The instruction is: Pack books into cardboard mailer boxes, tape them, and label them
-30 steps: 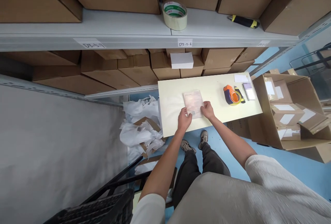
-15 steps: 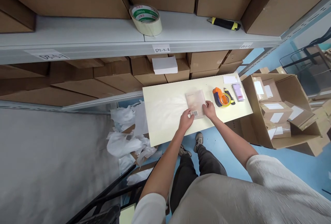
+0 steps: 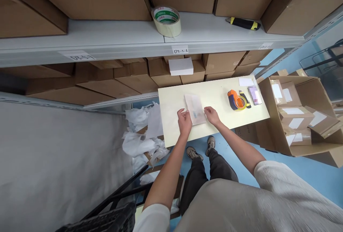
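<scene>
A flat, pale pinkish packet in thin white wrapping (image 3: pixel 195 109) lies on the cream tabletop (image 3: pixel 171 103). My left hand (image 3: pixel 184 121) is at the packet's left edge, its fingers raised and apart. On the other side, my right hand (image 3: pixel 212 115) is just off the packet's right edge, with thumb and fingers slightly apart and nothing seen between them. An orange and blue tape dispenser (image 3: pixel 236 100) rests to the right, beside a yellow and black cutter (image 3: pixel 244 99).
At the right stands a large open carton (image 3: pixel 273 128) with several small labelled boxes. White crumpled sheets (image 3: pixel 136 144) are heaped left of the table. Above, a shelf (image 3: pixel 112 37) holds a tape roll (image 3: pixel 166 22) and another cutter (image 3: pixel 243 23). Sealed boxes line the back.
The barcode patch on the packet no longer shows, and the wrapping now covers its face. My left hand has shifted left and opened; my right hand has come off the packet. The view has shifted slightly.
</scene>
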`<act>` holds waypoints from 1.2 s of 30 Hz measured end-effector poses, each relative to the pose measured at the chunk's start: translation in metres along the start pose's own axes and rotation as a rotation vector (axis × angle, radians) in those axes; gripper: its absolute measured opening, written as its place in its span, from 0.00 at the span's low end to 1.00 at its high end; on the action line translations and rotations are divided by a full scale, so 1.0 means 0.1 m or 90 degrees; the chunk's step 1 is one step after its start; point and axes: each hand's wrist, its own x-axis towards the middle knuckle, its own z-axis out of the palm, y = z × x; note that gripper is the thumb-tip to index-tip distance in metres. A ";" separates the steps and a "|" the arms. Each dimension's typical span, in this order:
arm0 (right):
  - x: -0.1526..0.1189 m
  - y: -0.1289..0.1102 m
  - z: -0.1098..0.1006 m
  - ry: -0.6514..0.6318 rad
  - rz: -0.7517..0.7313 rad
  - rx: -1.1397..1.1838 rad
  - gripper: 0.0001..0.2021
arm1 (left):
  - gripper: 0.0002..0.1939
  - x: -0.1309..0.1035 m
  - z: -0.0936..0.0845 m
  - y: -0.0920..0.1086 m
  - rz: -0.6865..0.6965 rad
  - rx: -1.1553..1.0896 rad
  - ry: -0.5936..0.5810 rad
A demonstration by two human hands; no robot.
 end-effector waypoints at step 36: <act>-0.01 0.00 -0.59 0.211 -0.047 -0.142 0.23 | 0.19 0.03 0.51 -0.11 0.134 0.184 -0.111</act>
